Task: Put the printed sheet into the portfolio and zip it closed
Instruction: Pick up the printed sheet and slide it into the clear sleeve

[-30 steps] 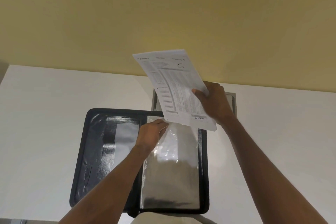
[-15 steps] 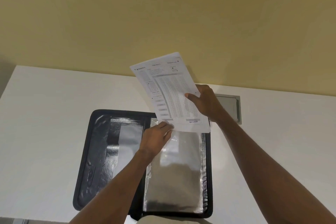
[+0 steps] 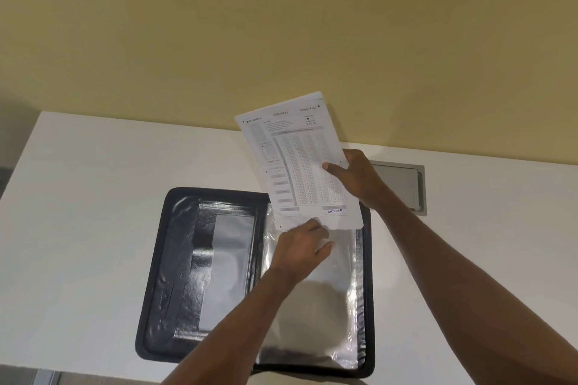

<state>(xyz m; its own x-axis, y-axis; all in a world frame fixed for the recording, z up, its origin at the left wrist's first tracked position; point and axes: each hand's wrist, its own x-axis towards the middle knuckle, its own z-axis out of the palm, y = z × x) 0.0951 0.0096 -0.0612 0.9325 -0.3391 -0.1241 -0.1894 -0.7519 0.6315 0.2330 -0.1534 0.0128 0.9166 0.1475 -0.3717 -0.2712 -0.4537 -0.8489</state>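
Right hand (image 3: 359, 180) pinching printed sheet (image 3: 300, 162) stamped "ENTERED", left hand (image 3: 301, 248) gripping portfolio (image 3: 175, 259) sleeve

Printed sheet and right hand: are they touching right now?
Touching. The head view shows the right hand pinching the printed sheet at its right edge, thumb across the printed face, holding it above the open portfolio.

Right hand (image 3: 359, 180) raised, thumb on top, pinching printed sheet (image 3: 300, 159) at its right edge. Left hand (image 3: 301, 248) lower, fingers curled at sheet's bottom edge (exact contact unclear). Both forearms bare, reaching forward.
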